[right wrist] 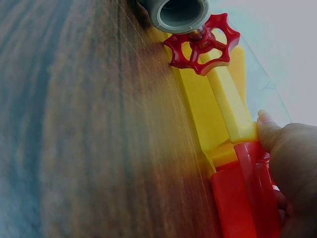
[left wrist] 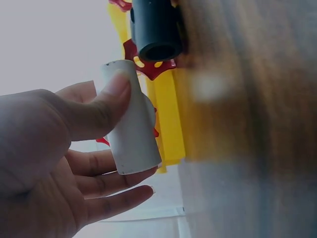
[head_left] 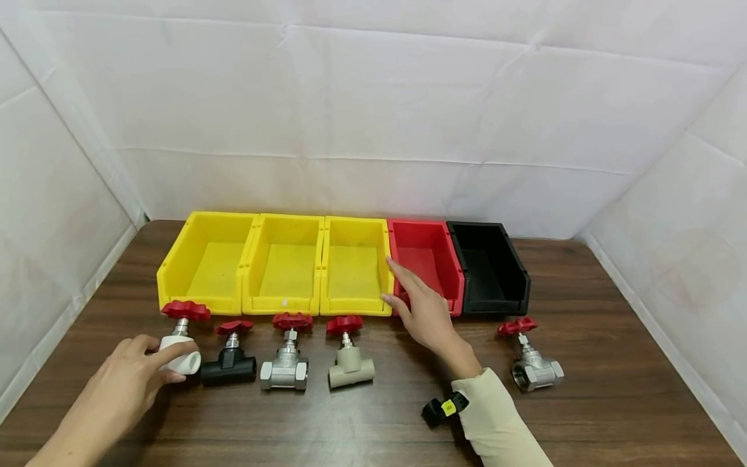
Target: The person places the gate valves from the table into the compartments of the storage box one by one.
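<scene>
At the left, my left hand (head_left: 131, 373) pinches a white stop valve (head_left: 183, 357) with a red handwheel, thumb against its pipe body. In the left wrist view the white stop valve (left wrist: 130, 119) lies between thumb and fingers. My right hand (head_left: 425, 311) reaches over the red bin (head_left: 456, 285), index finger stretched toward the wall it shares with the yellow bin (head_left: 356, 306). The right wrist view shows the thumb (right wrist: 267, 130) by the yellow bin's corner; the other fingers are mostly hidden behind the red bin's front.
A black valve (head_left: 229, 366), a metal valve (head_left: 284, 370) and a beige valve (head_left: 351, 370) stand in a row before the bins. Another metal valve (head_left: 537, 370) lies at the right, near the black bin (head_left: 495, 305). Two more yellow bins (head_left: 201, 305) stand left. A black strap-like object (head_left: 445, 408) is by the right sleeve.
</scene>
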Action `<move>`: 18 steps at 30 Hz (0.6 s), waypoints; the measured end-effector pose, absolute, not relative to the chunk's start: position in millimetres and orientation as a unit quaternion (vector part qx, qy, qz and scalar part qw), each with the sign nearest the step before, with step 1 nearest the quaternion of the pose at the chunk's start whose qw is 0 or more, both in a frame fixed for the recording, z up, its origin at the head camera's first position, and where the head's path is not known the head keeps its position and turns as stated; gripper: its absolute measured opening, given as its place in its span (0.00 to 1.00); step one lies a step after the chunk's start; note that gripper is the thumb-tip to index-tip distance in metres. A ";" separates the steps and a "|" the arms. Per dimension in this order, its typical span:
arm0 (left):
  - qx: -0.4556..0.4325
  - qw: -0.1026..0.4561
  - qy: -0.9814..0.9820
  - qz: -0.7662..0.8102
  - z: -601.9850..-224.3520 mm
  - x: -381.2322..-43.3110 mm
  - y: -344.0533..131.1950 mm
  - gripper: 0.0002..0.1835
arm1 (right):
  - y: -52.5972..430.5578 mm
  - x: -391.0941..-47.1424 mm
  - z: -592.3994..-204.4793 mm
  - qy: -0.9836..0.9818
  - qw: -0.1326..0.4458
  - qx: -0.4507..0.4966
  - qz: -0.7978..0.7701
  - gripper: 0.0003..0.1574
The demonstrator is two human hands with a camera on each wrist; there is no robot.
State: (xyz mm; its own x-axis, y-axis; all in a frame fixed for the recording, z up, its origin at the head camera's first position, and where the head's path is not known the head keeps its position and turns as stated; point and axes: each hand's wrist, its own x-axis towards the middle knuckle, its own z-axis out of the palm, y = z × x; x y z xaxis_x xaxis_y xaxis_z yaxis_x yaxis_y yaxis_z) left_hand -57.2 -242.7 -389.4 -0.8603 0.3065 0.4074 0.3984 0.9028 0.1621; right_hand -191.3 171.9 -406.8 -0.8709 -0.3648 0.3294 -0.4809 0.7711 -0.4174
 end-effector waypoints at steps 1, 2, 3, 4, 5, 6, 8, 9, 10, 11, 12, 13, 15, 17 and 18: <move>-0.182 0.188 -0.958 -0.120 -388.2 -56.9 -242.6 0.23 | 171.5 -191.2 -406.8 -0.935 0.114 0.225 0.251 0.46; -0.181 0.186 -0.958 -0.120 -387.0 -56.6 -242.5 0.22 | 171.2 -191.0 -406.7 -0.935 0.113 0.224 0.250 0.46; -0.181 0.184 -0.959 -0.119 -385.5 -56.3 -242.4 0.22 | 170.9 -191.0 -406.7 -0.935 0.112 0.224 0.249 0.46; -0.180 0.187 -0.958 -0.119 -383.9 -56.6 -242.0 0.22 | 170.7 -190.8 -406.5 -0.936 0.111 0.224 0.249 0.46; -0.182 0.191 -0.957 -0.121 -382.3 -57.1 -241.8 0.22 | 170.6 -190.8 -406.6 -0.935 0.111 0.225 0.249 0.46; -0.184 0.196 -0.955 -0.123 -380.9 -58.1 -241.8 0.28 | 170.5 -190.6 -406.3 -0.935 0.111 0.226 0.249 0.46; -0.186 0.202 -0.953 -0.127 -377.8 -60.1 -241.6 0.37 | 170.8 -190.2 -405.8 -0.934 0.115 0.228 0.250 0.46; -0.185 0.202 -0.953 -0.128 -376.1 -61.3 -241.5 0.36 | 171.1 -190.1 -405.8 -0.933 0.117 0.229 0.250 0.46; -0.183 0.201 -0.954 -0.127 -374.4 -62.7 -241.5 0.31 | 171.5 -190.0 -405.7 -0.933 0.119 0.228 0.251 0.46; -0.183 0.201 -0.954 -0.126 -373.0 -63.8 -241.6 0.27 | 171.9 -190.2 -405.7 -0.933 0.121 0.227 0.251 0.46; -0.180 0.196 -0.956 -0.122 -371.3 -64.8 -241.5 0.19 | 172.2 -190.3 -405.7 -0.933 0.123 0.227 0.251 0.46; -0.178 0.193 -0.958 -0.118 -369.6 -65.9 -241.5 0.13 | 172.6 -190.6 -406.0 -0.933 0.124 0.227 0.251 0.47; -0.171 0.188 -0.961 -0.112 -366.2 -67.8 -241.2 0.16 | 172.9 -191.6 -407.2 -0.933 0.125 0.228 0.249 0.47; -0.165 0.185 -0.962 -0.112 -363.1 -69.8 -240.6 0.22 | 172.8 -192.3 -408.5 -0.932 0.124 0.232 0.248 0.47; -0.159 0.182 -0.964 -0.114 -361.3 -70.9 -240.1 0.25 | 172.6 -192.3 -409.0 -0.932 0.125 0.234 0.248 0.47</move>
State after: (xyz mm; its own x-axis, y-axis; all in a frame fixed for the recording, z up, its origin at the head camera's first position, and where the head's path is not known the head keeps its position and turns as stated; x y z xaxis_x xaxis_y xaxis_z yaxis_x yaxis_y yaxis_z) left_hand -70.9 -240.1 -361.3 -0.8832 0.2660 0.3863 0.3487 0.9232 0.1615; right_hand -192.3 172.6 -409.0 -0.8596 -0.3742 0.3480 -0.4976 0.7678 -0.4036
